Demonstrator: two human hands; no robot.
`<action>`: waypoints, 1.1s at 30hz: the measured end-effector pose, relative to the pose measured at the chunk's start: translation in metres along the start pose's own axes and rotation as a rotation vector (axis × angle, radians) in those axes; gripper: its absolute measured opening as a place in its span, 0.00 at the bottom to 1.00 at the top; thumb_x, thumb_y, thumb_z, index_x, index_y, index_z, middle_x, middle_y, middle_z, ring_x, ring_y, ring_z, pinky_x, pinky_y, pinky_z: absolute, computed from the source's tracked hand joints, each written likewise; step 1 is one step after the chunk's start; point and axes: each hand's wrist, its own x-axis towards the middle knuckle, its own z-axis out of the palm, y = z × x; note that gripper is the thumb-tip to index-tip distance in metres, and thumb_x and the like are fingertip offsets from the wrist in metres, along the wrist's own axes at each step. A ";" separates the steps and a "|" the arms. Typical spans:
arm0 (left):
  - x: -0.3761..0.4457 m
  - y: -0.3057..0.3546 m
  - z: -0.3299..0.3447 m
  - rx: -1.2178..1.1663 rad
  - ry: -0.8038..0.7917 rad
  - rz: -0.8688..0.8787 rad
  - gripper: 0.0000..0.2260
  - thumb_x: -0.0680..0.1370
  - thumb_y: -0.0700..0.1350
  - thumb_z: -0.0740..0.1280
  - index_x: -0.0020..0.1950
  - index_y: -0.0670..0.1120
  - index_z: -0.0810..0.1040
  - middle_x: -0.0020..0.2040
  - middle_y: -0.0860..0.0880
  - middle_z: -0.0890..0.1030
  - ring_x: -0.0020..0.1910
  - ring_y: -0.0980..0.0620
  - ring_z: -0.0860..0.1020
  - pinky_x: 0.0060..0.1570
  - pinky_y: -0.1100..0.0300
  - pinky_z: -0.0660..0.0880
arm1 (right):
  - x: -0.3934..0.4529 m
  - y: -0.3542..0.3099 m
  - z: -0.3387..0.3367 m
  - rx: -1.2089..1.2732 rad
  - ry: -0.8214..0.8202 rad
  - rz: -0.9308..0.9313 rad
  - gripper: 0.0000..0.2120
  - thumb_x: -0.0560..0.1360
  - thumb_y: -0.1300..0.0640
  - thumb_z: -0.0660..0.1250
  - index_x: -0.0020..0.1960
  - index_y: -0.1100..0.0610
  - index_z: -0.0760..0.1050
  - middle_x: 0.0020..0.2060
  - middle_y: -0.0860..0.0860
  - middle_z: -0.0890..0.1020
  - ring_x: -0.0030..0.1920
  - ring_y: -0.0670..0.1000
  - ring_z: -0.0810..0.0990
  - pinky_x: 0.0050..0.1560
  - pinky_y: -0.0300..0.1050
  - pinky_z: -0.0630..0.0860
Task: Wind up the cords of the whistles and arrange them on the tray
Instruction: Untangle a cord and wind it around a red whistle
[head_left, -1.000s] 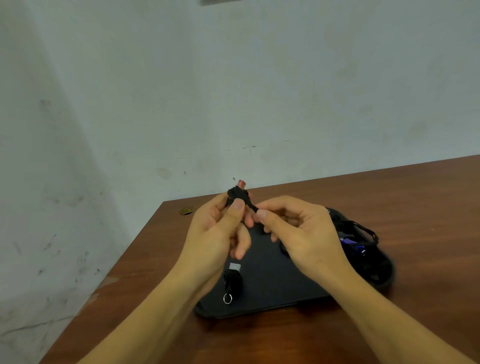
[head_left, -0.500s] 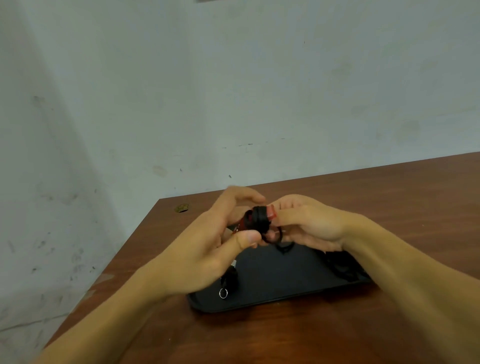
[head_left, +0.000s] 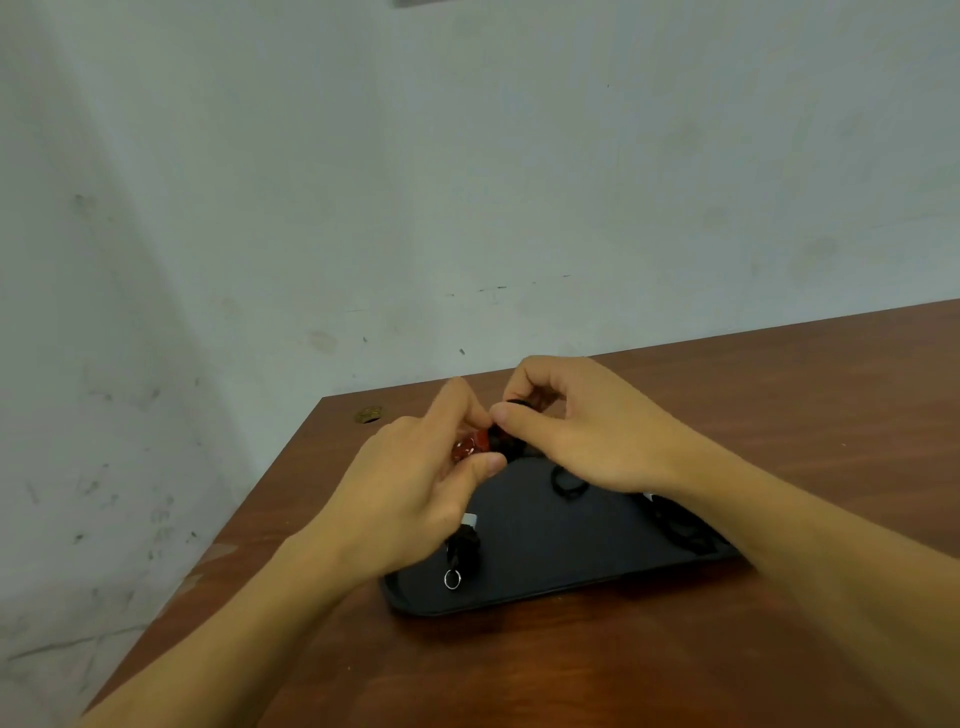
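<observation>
The small red plastic whistle (head_left: 470, 447) with black cord (head_left: 506, 441) wound round it sits above the flat black tray (head_left: 561, 566). My left hand (head_left: 415, 499) pinches the whistle; my right hand (head_left: 576, 436) pinches the cord. A wound whistle with a metal ring (head_left: 460, 553) lies on the tray, on the brown wooden table (head_left: 805, 395).

No text, label, brand, number or sign can be read anywhere in the view. The wall (head_left: 467, 182) carries only scuffs and stains, the table (head_left: 779, 415) shows bare wood grain, and the tray (head_left: 545, 571) is plain black. The red whistle (head_left: 470, 446) has pale specks on it that may be glare or print, too blurred to tell.
</observation>
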 end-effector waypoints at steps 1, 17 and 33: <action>0.000 0.001 0.002 -0.020 0.023 -0.014 0.10 0.79 0.50 0.66 0.51 0.57 0.65 0.33 0.48 0.80 0.28 0.50 0.73 0.31 0.45 0.71 | -0.003 -0.002 0.001 -0.006 0.047 -0.040 0.08 0.80 0.48 0.66 0.45 0.49 0.76 0.38 0.40 0.82 0.33 0.43 0.77 0.37 0.35 0.72; 0.001 0.011 0.004 -0.116 0.328 -0.012 0.11 0.80 0.48 0.62 0.62 0.58 0.73 0.36 0.47 0.81 0.29 0.49 0.77 0.31 0.45 0.74 | -0.008 -0.012 -0.011 0.175 0.218 -0.238 0.09 0.77 0.60 0.70 0.51 0.47 0.83 0.57 0.37 0.78 0.43 0.42 0.83 0.46 0.33 0.77; 0.005 0.028 -0.012 -0.528 0.408 -0.096 0.08 0.81 0.38 0.64 0.58 0.49 0.77 0.43 0.50 0.83 0.25 0.62 0.76 0.24 0.67 0.68 | 0.006 -0.021 -0.003 0.303 0.369 -0.308 0.10 0.75 0.61 0.73 0.48 0.46 0.85 0.48 0.43 0.82 0.54 0.44 0.82 0.51 0.37 0.79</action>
